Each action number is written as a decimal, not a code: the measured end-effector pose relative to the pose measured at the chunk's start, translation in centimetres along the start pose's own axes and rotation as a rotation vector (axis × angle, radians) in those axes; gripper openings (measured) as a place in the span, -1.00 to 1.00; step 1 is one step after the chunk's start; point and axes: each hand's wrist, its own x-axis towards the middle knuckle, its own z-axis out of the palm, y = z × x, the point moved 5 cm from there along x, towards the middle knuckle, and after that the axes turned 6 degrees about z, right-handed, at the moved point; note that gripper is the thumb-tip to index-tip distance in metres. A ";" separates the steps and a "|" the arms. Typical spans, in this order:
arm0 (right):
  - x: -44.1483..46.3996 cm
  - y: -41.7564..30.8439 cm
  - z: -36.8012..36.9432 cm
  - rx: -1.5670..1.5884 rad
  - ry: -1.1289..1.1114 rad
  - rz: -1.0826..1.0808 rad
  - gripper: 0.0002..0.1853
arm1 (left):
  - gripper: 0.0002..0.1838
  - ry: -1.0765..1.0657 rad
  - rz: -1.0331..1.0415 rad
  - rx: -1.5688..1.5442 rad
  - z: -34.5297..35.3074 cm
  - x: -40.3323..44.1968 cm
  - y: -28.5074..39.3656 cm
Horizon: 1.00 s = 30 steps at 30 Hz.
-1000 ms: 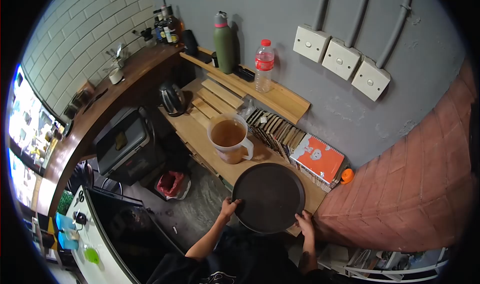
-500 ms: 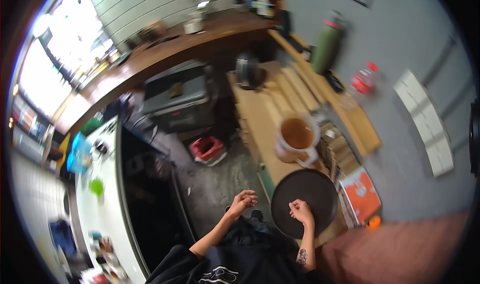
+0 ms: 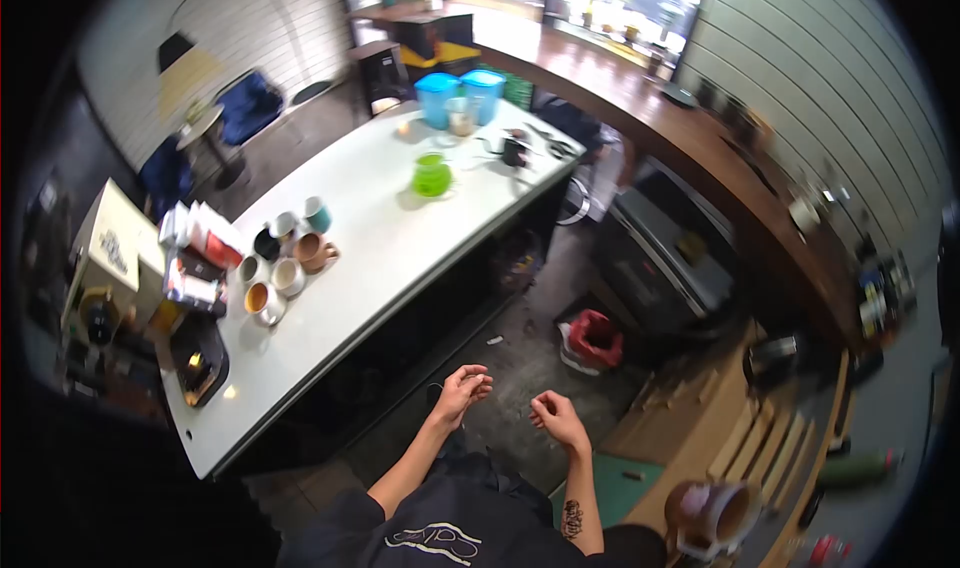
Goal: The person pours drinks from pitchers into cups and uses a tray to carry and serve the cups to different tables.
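Both of my hands are in the air before my body, above the dark floor between the white counter (image 3: 345, 238) and the wooden cabinet. My left hand (image 3: 462, 393) has its fingers loosely bent and apart, with nothing in it. To its right, my right hand (image 3: 560, 420) is curled into a loose fist, and nothing shows in it. Neither touches any object. Nearest to the right hand, at the lower right, a pitcher (image 3: 690, 513) of brown liquid stands on the wooden cabinet top (image 3: 690, 458).
Several mugs (image 3: 289, 276), a green container (image 3: 430, 176), blue tubs (image 3: 437, 101) and a kettle (image 3: 515, 150) stand on the counter. A red-lined bin (image 3: 594, 340) is on the floor beside a large dark bin (image 3: 672, 238). A wooden bar (image 3: 720, 143) runs along the back.
My view has swung left, bringing the white counter to the middle. My right hand has left the area over the round dark tray, which is out of view. Both hands remain raised.
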 end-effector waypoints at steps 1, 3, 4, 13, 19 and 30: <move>1.7 -0.6 1.7 -0.001 -0.058 0.004 -0.80 | -0.76 0.044 0.021 -0.024 -1.3 0.8 1.2; 5.1 -1.0 4.9 -0.006 -0.143 0.033 -0.81 | -0.77 0.049 0.121 0.024 -3.7 2.8 4.2; 6.8 -1.5 6.0 -0.023 -0.159 0.033 -0.82 | -0.78 0.062 0.168 0.044 -4.9 3.8 5.6; 22.1 -14.2 13.5 -0.173 -0.073 -0.301 -0.82 | -0.70 0.192 0.519 0.203 -15.2 8.9 19.3; 29.7 -24.5 15.9 -0.264 0.026 -0.517 -0.90 | -0.54 0.464 0.761 0.739 -18.1 9.8 30.0; 39.1 -32.2 7.4 -0.217 0.614 -0.680 -0.81 | -0.32 0.774 0.422 1.472 -23.6 17.7 41.3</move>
